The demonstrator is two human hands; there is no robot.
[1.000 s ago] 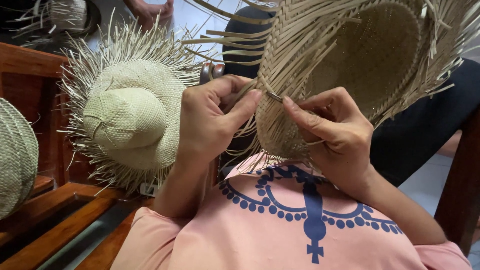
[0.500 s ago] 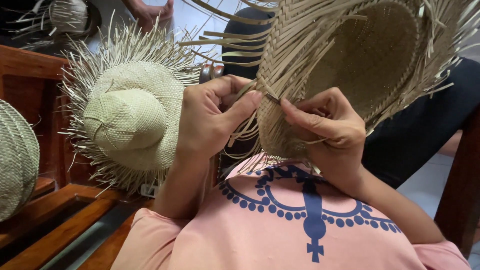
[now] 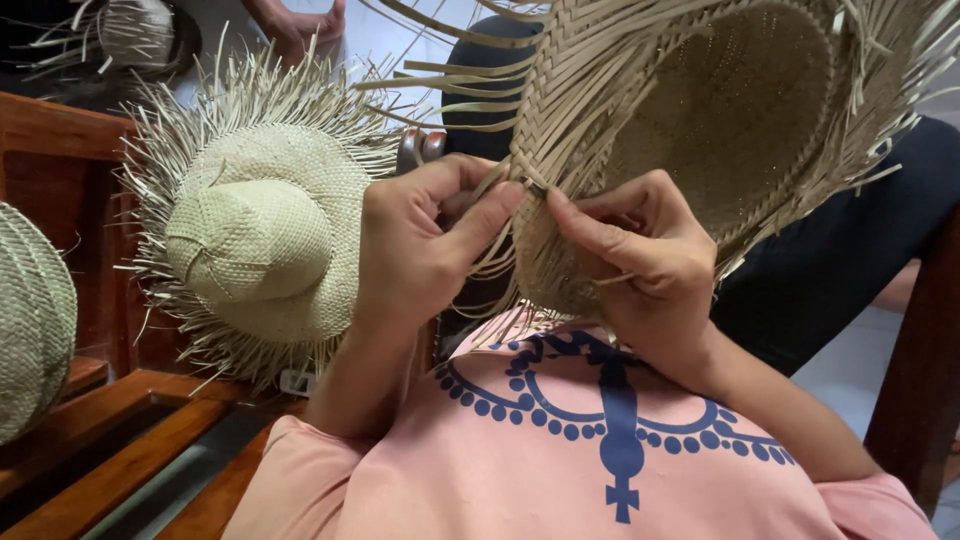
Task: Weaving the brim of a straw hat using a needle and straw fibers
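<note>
Barely any shift from half a second back — your left hand (image 3: 425,250) and right hand (image 3: 640,255) still pinch straw strands at the brim edge of the unfinished hat (image 3: 720,130), held right of the finished hat (image 3: 265,235). Weave continues.

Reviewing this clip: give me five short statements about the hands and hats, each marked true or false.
1. Both hands pinch straw strands at the brim of the unfinished hat. True.
2. The left hand rests on the pale hat. False: it is at the unfinished hat's brim, apart from the pale hat.
3. The right hand is beside the left hand, fingers nearly meeting. True.
4. The unfinished hat's brim is trimmed smooth. False: loose strands stick out all round.
5. The pale hat lies crown up by the wooden frame. True.
</note>
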